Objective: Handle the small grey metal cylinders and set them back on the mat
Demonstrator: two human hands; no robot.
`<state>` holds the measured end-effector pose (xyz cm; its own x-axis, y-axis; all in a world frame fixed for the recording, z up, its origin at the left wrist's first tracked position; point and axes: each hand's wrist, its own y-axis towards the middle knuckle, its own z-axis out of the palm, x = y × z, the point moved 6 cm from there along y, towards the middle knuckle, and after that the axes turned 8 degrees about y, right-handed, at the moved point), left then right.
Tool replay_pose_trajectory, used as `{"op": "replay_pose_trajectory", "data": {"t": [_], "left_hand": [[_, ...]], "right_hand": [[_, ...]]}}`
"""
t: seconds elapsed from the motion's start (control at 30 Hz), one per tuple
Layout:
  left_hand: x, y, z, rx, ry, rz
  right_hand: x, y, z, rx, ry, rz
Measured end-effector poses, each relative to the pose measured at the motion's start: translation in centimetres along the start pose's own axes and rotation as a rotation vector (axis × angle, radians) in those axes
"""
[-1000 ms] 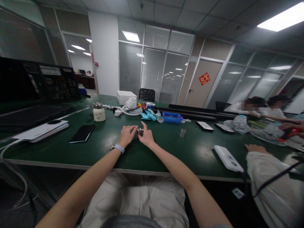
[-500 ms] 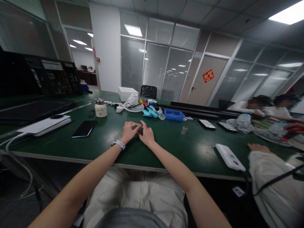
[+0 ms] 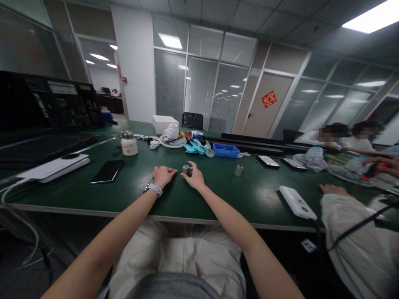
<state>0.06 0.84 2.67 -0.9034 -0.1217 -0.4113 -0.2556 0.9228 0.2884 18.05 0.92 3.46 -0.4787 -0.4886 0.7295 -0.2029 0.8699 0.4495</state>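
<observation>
Zero objects seen in left hand [image 3: 163,177], loosely open. Near frame centre, upright metal cylinder [image 3: 185,170] bracketed by right hand [image 3: 195,178]; firmness of grip cannot be told. Judged dense, stiff, slick; best pinched around sides.

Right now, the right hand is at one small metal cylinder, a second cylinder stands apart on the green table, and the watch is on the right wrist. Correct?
Not quite: the head view shows the watch on the left wrist. The right hand is indeed at one small metal cylinder, and a second cylinder stands apart on the green table.
</observation>
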Motion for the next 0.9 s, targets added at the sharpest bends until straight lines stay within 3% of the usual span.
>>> {"op": "replay_pose_trajectory", "data": {"t": [0.6, 0.7, 0.9], "left_hand": [[-0.2, -0.3, -0.8, -0.038, 0.029, -0.013], [0.0, -0.1, -0.6, -0.037, 0.024, -0.014], [-0.1, 0.0, -0.5, -0.026, 0.017, 0.005]], "right_hand": [[-2.4, 0.8, 0.1, -0.014, 0.190, 0.136], [-2.9, 1.2, -0.2, -0.031, 0.339, 0.229], [-3.6, 1.2, -1.1, -0.040, 0.846, 0.511]]}}
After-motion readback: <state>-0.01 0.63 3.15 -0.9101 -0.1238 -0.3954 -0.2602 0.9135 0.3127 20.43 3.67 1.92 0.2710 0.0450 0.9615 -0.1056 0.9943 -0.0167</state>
